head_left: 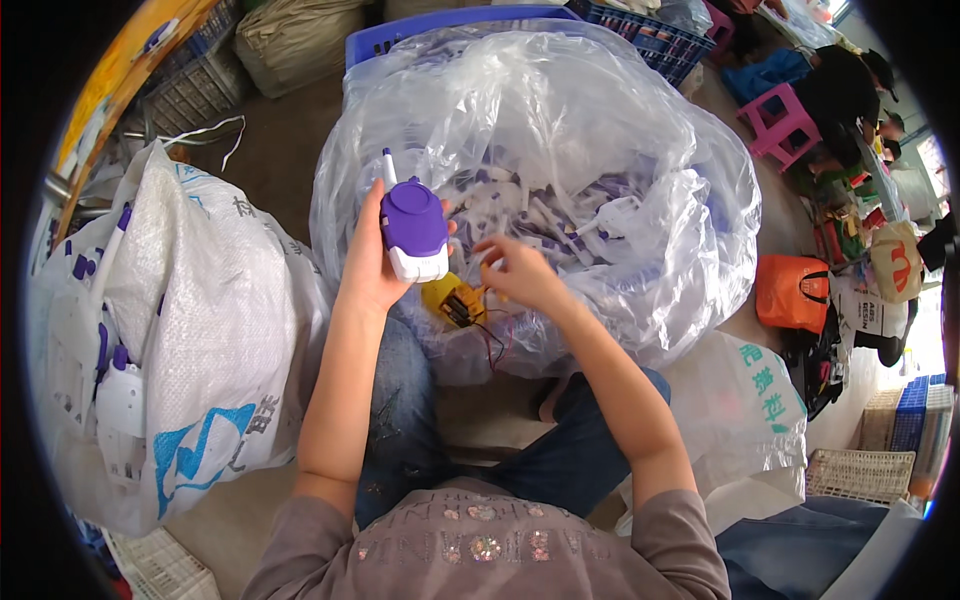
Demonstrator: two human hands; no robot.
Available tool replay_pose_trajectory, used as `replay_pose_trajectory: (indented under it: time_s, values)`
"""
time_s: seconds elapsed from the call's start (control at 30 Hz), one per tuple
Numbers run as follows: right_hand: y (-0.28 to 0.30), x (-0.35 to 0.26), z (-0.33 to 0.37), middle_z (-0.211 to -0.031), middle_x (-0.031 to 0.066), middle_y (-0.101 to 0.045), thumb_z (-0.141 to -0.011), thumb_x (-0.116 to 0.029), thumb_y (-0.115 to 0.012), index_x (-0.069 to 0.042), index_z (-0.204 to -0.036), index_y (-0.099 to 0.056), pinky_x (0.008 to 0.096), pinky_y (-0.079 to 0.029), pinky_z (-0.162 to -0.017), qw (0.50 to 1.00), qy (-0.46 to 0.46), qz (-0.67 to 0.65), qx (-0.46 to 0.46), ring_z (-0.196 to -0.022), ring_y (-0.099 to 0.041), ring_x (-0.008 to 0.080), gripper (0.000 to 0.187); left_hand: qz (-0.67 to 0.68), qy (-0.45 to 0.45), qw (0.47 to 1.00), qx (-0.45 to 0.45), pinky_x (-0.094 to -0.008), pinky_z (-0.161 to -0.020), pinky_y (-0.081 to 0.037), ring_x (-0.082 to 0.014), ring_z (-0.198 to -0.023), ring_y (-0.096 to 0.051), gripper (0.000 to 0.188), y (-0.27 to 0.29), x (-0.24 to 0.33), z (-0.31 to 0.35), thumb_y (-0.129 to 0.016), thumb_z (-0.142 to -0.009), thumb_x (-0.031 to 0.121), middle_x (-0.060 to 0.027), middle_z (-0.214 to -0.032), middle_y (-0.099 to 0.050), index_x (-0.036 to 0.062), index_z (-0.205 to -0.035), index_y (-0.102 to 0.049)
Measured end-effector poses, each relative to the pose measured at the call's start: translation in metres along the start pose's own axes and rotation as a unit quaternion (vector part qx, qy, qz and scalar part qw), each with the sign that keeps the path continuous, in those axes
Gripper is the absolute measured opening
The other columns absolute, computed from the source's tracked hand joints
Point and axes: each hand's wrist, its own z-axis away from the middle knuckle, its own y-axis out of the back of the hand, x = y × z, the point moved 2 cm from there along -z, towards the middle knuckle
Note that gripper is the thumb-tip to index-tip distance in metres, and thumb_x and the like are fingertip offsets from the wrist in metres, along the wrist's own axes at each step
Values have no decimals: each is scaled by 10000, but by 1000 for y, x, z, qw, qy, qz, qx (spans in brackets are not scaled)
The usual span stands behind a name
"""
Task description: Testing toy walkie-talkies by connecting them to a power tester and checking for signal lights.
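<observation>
My left hand (374,262) is wrapped round a toy walkie-talkie (415,228). It has a purple round-topped body, a white lower end and a white antenna with a purple tip, which points away from me. To its right, my right hand (522,275) has its fingers curled together, and something small and yellowish shows at them, too unclear to name. Just left of those fingers lies a yellow device with a black part (458,302), and thin red and black wires trail from it. It rests at the near edge of a clear plastic liner (640,290) full of purple and white pieces.
The liner sits in a blue crate (365,45). At left stands a white woven sack (235,290) holding more white and purple parts. Another pale sack (735,400) is at right. Farther right are an orange bag (792,292), a pink stool (782,122) and a seated person (845,95).
</observation>
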Motion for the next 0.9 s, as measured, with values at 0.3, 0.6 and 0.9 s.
replay_pose_trajectory:
  time_s: [0.3, 0.6, 0.9]
  values:
    - [61, -53, 25, -1070, 97, -593, -772, 23, -503, 43, -1177, -544, 251, -450, -790, 873, 76, -441, 197, -946, -557, 131, 407, -55, 14, 998, 19, -350, -664, -528, -248, -756, -641, 501, -23, -21, 3, -455, -892, 502, -135, -899, -642, 32, -1008, -583]
    - [33, -79, 32, -1007, 69, -630, -847, -73, -599, 16, -1214, -510, 253, -444, -828, 948, 224, -133, 185, -901, -562, 111, 387, -4, 23, 1000, -20, -353, -865, -457, -205, -959, -582, 479, -26, -24, 5, -470, -887, 497, -90, -1032, -606, 60, -1053, -568]
    - [55, -68, 33, -870, 109, -595, -957, -308, -418, -59, -1200, -463, 255, -500, -490, 892, 37, -385, 232, -725, -592, 173, 351, 31, 32, 995, -88, -382, -810, -512, -210, -903, -612, 447, -28, -17, 7, -510, -900, 421, -99, -1018, -614, 15, -1085, -538]
